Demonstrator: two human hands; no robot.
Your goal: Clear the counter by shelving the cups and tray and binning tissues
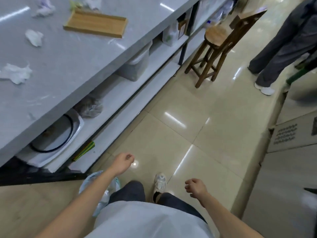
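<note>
Two hands: both hang over the tiled floor [180,134] in front of the person, neither holding anything.
Left hand [122,163]: fingers loosely curled, palm empty, held out near the low end of the shelving; its bare forearm crosses in front of a crumpled clear plastic bag [100,188] down by the person's leg.
Right hand [195,187]: fingers loosely curled inward, nothing in it, well apart from the desk, just beside the person's white shoe [160,182].
Desk [68,66]: pale grey top running across the upper left, well apart from both hands.
Tray [96,23]: wooden, rectangular, lying flat on the desk towards its far side, nothing on it.
Tissues: crumpled white pieces scattered on the desk, one near the left edge [17,73], one further back [34,37], another at the top [44,8]; all lie apart from the tray.
Cups: none can be made out on the visible part of the desk.
Shelves under the desk [120,93]: white boards holding a white dish with a black ring [56,134], a clear bag of something dark [91,107] and a white container [137,66].
Stool [214,48]: wooden, standing on the floor past the shelving.
Second person: grey trousers [283,45] and white shoes, at the upper right.
</note>
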